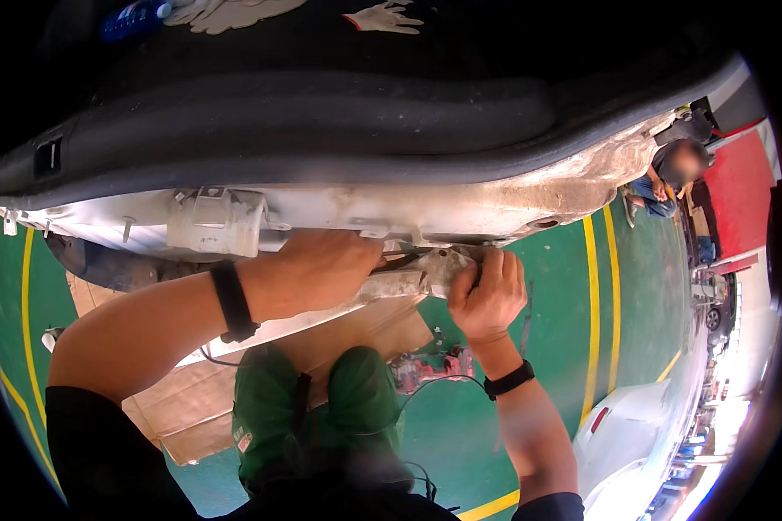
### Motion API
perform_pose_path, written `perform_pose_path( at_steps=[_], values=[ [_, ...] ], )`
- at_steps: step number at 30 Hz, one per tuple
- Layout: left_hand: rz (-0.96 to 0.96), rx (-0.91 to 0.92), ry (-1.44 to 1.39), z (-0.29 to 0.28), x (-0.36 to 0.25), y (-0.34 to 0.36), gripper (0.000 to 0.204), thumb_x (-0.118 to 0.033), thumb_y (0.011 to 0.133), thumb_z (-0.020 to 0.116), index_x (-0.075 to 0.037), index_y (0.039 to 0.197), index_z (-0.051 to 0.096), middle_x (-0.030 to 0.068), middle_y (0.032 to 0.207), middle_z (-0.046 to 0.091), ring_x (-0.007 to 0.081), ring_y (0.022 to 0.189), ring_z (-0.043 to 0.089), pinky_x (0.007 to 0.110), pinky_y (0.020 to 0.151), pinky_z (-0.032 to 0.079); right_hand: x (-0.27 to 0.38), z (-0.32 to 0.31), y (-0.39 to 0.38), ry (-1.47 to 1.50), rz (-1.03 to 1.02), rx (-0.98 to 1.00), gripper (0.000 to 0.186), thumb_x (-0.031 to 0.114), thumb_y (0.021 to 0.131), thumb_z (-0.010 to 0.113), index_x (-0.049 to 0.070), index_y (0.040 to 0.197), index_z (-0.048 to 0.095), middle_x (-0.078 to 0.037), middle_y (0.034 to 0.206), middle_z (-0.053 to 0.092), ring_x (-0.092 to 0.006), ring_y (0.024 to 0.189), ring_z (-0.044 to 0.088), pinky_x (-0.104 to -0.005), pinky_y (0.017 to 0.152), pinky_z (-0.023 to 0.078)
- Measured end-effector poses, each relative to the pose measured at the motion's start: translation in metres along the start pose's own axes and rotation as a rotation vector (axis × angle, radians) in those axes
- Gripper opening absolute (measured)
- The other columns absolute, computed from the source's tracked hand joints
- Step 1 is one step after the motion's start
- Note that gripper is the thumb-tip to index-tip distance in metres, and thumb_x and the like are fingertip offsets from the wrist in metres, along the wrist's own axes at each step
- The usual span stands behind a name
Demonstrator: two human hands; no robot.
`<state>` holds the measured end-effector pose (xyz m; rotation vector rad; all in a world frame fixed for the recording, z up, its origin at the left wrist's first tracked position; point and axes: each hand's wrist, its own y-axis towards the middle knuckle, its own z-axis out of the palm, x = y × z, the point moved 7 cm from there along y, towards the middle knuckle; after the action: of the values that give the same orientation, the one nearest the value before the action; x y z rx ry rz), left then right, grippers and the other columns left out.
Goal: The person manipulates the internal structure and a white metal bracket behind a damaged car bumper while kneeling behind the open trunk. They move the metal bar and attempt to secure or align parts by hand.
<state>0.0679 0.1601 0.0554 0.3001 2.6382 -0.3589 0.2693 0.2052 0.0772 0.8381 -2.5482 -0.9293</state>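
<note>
The white rear body panel of a car, dusty and worn toward the right, spans the view in front of me. Just below it runs a dirty whitish metal beam with a bracket-like right end. My right hand is closed around that end, thumb on the near side. My left hand reaches in between the panel and the beam, fingers curled and mostly hidden. Beside its fingertips shows a thin dark strip or rod; whether the fingers hold it is unclear. A white housing sits on the panel left of this hand.
Black trunk trim lies above, with pale gloves and a blue bottle. Brown cardboard and red tools are on the green floor. A white car part lies right; a person sits farther off.
</note>
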Motion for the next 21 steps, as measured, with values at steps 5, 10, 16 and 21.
perform_pose_path(
  at_steps=[5, 10, 16, 21],
  values=[
    [0.049, 0.303, -0.361, 0.034, 0.025, 0.014, 0.039, -0.035, 0.109, 0.043, -0.004, 0.128, 0.057, 0.0254, 0.103, 0.069, 0.0439, 0.099, 0.066, 0.048, 0.087, 0.052, -0.002, -0.001, -0.004, -0.021, -0.002, 0.000, 0.009, 0.011, 0.076, 0.062, 0.005, 0.083, 0.060, -0.013, 0.076, 0.054, -0.0339, 0.069, 0.055, -0.0444, 0.058, 0.046],
    [0.018, 0.277, -0.373, 0.074, 0.057, 0.028, 0.049, -0.044, 0.109, 0.040, -0.009, 0.141, 0.052, 0.0269, 0.126, 0.064, 0.0455, 0.116, 0.060, 0.051, 0.100, 0.047, 0.006, 0.000, -0.001, 0.034, 0.022, 0.021, 0.010, 0.010, 0.079, 0.058, 0.004, 0.087, 0.060, -0.015, 0.080, 0.056, -0.0379, 0.073, 0.056, -0.0480, 0.062, 0.046],
    [0.125, 0.064, -0.420, 0.045, 0.045, 0.014, 0.034, -0.032, 0.107, 0.050, -0.005, 0.124, 0.061, 0.0257, 0.112, 0.067, 0.0424, 0.105, 0.065, 0.049, 0.089, 0.051, 0.000, -0.004, -0.001, -0.022, -0.015, -0.021, 0.012, 0.011, 0.076, 0.062, 0.005, 0.087, 0.061, -0.012, 0.078, 0.055, -0.0331, 0.071, 0.056, -0.0439, 0.059, 0.048],
    [0.066, -0.052, -0.163, 0.018, 0.037, -0.006, 0.026, -0.027, 0.102, 0.056, -0.007, 0.115, 0.064, 0.0224, 0.089, 0.070, 0.0447, 0.085, 0.067, 0.053, 0.074, 0.051, 0.002, -0.002, 0.000, 0.005, 0.025, 0.010, 0.010, 0.010, 0.080, 0.058, 0.004, 0.087, 0.060, -0.016, 0.081, 0.056, -0.0386, 0.075, 0.056, -0.0487, 0.064, 0.047]
  ],
)
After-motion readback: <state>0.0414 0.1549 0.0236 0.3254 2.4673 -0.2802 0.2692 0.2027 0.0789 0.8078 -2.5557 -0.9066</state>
